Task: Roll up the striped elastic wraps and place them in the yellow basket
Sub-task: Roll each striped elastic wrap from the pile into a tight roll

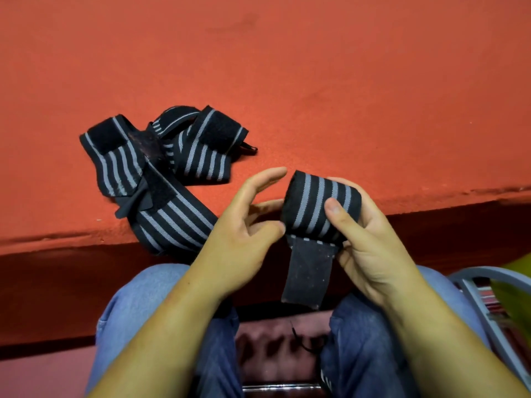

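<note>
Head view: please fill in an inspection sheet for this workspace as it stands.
Surface: red cloth-covered table, front edge towards the person.
Job's things: rolled wrap held at the edge, its dark tab hanging loose; loose wraps heaped on the table, one end over the edge; yellow object at far right, possibly the basket.
Clutter: nothing seen.
Grippers: right hand grips the rolled wrap; left hand open beside it.
Cables: thin black cord between the knees.
Surroundings: grey chair frame; jeans.
</note>
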Demonstrator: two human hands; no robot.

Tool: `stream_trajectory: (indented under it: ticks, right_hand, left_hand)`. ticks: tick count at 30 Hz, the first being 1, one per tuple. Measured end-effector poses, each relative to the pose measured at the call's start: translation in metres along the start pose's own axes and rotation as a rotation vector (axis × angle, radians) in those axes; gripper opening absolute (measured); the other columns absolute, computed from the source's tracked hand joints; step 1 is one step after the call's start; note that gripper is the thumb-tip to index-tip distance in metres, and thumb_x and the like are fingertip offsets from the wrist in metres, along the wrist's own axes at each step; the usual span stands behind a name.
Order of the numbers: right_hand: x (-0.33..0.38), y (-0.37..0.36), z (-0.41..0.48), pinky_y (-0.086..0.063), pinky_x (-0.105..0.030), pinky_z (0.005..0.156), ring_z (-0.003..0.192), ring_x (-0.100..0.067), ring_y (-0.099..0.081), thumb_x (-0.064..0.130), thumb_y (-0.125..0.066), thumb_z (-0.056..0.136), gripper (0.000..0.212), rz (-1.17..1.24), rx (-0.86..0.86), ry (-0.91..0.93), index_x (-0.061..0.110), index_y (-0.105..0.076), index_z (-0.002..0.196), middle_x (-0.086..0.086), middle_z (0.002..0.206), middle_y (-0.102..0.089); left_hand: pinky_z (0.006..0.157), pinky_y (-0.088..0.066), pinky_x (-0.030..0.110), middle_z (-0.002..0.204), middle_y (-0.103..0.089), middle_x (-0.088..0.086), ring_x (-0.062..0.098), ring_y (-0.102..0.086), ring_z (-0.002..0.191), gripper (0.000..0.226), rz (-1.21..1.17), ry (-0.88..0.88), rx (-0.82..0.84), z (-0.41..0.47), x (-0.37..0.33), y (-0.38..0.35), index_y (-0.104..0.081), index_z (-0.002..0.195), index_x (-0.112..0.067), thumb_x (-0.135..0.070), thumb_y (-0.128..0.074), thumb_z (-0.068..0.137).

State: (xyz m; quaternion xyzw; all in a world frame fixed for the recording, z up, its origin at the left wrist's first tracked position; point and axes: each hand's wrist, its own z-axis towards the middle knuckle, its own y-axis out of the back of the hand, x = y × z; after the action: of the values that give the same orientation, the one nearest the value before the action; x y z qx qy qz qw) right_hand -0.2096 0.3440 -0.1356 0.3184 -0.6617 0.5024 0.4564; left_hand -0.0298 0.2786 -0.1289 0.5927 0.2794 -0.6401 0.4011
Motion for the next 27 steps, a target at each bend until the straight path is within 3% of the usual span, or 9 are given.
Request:
stream_trajectory:
  ticks: [3,6,8,10,13,15,19,25,27]
  right_hand:
    - [0.001,0.001,0.002,-0.061,-0.038,0.089,0.102,-0.022,-0.073,0.027,-0.068,0.088,0.038,0.039,-0.038,0.036,0.017,-0.064,0.124,-0.009,0.114,-0.074]
    - [0.003,0.001,0.003,-0.063,-0.037,0.085,0.102,-0.024,-0.073,0.025,-0.065,0.092,0.039,0.086,-0.055,0.039,0.013,-0.061,0.129,-0.012,0.114,-0.074]
    - [0.004,0.002,0.003,-0.062,-0.035,0.081,0.1,-0.023,-0.074,0.025,-0.064,0.093,0.041,0.107,-0.053,0.026,0.012,-0.059,0.131,-0.013,0.114,-0.074]
    - [0.004,0.003,0.003,-0.062,-0.034,0.081,0.102,-0.024,-0.074,0.026,-0.065,0.092,0.041,0.092,-0.045,0.015,0.014,-0.06,0.131,-0.014,0.116,-0.073]
    - [-0.001,0.002,0.002,-0.062,-0.043,0.087,0.103,-0.025,-0.073,0.027,-0.069,0.089,0.042,-0.006,-0.029,-0.003,0.022,-0.061,0.13,-0.011,0.117,-0.074]
    - [-0.002,0.0,0.0,-0.063,-0.042,0.083,0.099,-0.022,-0.075,0.023,-0.07,0.088,0.041,-0.065,0.003,-0.019,0.025,-0.062,0.128,-0.007,0.112,-0.077]
    - [-0.002,-0.002,-0.001,-0.06,-0.028,0.071,0.094,-0.016,-0.076,0.02,-0.066,0.093,0.036,-0.051,0.068,-0.077,0.027,-0.062,0.128,-0.001,0.107,-0.078]
    - [-0.002,0.0,0.0,-0.062,-0.034,0.08,0.108,-0.028,-0.072,0.014,-0.06,0.096,0.034,0.059,0.098,-0.144,0.025,-0.063,0.128,-0.011,0.12,-0.074]
    - [-0.002,0.0,0.0,-0.062,-0.036,0.082,0.112,-0.028,-0.071,0.026,-0.057,0.103,0.025,0.077,0.124,-0.158,0.026,-0.062,0.127,-0.011,0.125,-0.072]
  left_hand:
    - [0.112,-0.046,0.029,0.162,-0.033,-0.023,0.005,-0.046,0.143,0.075,0.223,-0.097,0.037,-0.001,-0.001,0.003,-0.061,0.127,-0.049,0.008,-0.052,0.079]
    - [0.121,-0.034,0.029,0.168,-0.019,-0.019,0.006,-0.028,0.153,0.071,0.415,-0.17,0.1,-0.004,-0.001,0.001,-0.065,0.124,-0.043,0.012,-0.063,0.079]
    - [0.122,-0.027,0.025,0.17,-0.014,-0.018,0.009,-0.021,0.156,0.055,0.485,-0.228,0.128,-0.006,-0.002,-0.004,-0.069,0.119,-0.042,-0.001,-0.079,0.084]
    - [0.122,-0.027,0.025,0.169,-0.018,-0.016,0.013,-0.022,0.155,0.038,0.531,-0.275,0.126,-0.006,-0.004,-0.008,-0.074,0.109,-0.038,-0.014,-0.087,0.083]
    - [0.119,-0.033,0.034,0.164,-0.033,-0.015,0.017,-0.032,0.149,0.024,0.557,-0.314,0.056,-0.004,-0.002,-0.009,-0.078,0.099,-0.033,-0.017,-0.086,0.082]
    - [0.116,-0.034,0.029,0.159,-0.04,-0.018,0.015,-0.037,0.144,0.016,0.52,-0.294,0.015,-0.002,-0.002,-0.007,-0.078,0.097,-0.033,-0.029,-0.084,0.083]
    - [0.113,-0.031,0.018,0.152,-0.048,-0.019,0.013,-0.045,0.141,0.018,0.46,-0.257,-0.026,-0.003,0.002,-0.008,-0.077,0.097,-0.034,-0.028,-0.085,0.083]
    - [0.113,-0.044,0.035,0.148,-0.051,-0.017,0.01,-0.047,0.142,0.03,0.348,-0.194,-0.053,-0.003,0.004,-0.01,-0.069,0.113,-0.025,-0.03,-0.081,0.086]
    - [0.111,-0.047,0.036,0.145,-0.053,-0.016,0.008,-0.048,0.141,0.038,0.313,-0.173,-0.073,-0.003,0.002,-0.011,-0.063,0.119,-0.025,-0.026,-0.082,0.086]
